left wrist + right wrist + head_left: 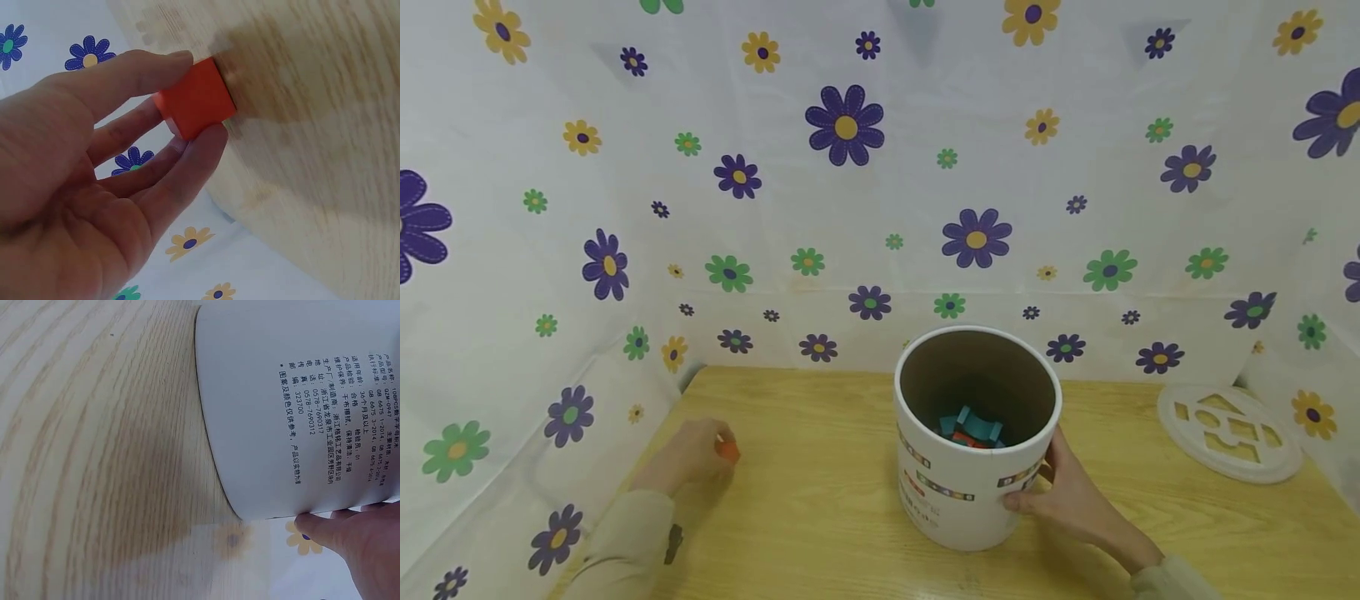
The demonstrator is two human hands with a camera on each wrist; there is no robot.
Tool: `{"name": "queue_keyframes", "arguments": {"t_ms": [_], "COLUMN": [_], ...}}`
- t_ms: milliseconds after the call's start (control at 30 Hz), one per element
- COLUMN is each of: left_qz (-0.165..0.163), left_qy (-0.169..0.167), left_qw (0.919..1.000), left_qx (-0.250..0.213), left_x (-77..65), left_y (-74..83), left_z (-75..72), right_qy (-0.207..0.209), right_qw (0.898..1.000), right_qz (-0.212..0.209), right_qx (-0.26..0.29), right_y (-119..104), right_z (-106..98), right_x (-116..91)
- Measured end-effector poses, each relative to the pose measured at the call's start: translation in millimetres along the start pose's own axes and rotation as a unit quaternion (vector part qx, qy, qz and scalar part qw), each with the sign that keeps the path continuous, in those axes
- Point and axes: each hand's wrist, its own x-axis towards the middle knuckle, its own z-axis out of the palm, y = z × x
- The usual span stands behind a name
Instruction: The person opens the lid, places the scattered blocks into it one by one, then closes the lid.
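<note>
My left hand (692, 450) pinches an orange-red block (728, 452) between thumb and fingers at the left side of the table. In the left wrist view the block (199, 100) shows a flat square face, its far edge right at the wooden surface. Right of the middle stands a white cylindrical bucket (955, 508) with printed labels, its top uncovered. My right hand (1071, 500) grips the bucket's right side, thumb on the front and fingers partly hidden behind. Inside lie several blocks, teal ones (977, 425) and red ones among them. Small printed text covers the bucket (269, 425) in the right wrist view.
A round white plate (1195, 442) with shaped cut-outs lies at the table's right end. The wooden table (805, 500) ends at the back and left against a white flower-patterned sheet (880, 200).
</note>
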Motion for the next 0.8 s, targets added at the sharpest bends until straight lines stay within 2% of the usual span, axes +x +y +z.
{"name": "queue_keyframes", "arguments": {"t_ms": [133,267,367,600,700,800], "left_qz": [0.014,0.046,0.076,0.138,0.169,0.212], "left_qy": [0.005,0.007,0.017,0.064,0.074,0.081], "left_qw": [0.9999,0.9984,0.9958,0.9856,0.979,0.9686], "left_qx": [-0.003,-0.032,-0.049,-0.072,-0.087,-0.101], "left_x": [-0.3,-2.3,-6.4,-21.1,-25.5,-27.0], "left_y": [3.8,18.5,38.7,101.7,125.1,145.3], "left_z": [-0.8,-10.0,-23.7,-64.5,-76.1,-84.1], "right_qy": [-0.003,-0.002,0.001,0.005,0.007,0.007], "right_qw": [1.0,1.0,1.0,1.0,1.0,1.0], "right_qz": [-0.003,-0.002,0.001,0.009,0.005,0.002], "right_qx": [-0.005,-0.006,-0.01,-0.026,-0.027,-0.028], "right_y": [-2.2,-3.4,-3.3,-0.9,0.2,1.4], "right_z": [1.1,1.5,1.5,-0.3,-1.4,-2.0], "right_x": [0.0,0.0,-0.2,0.3,1.2,1.6]}}
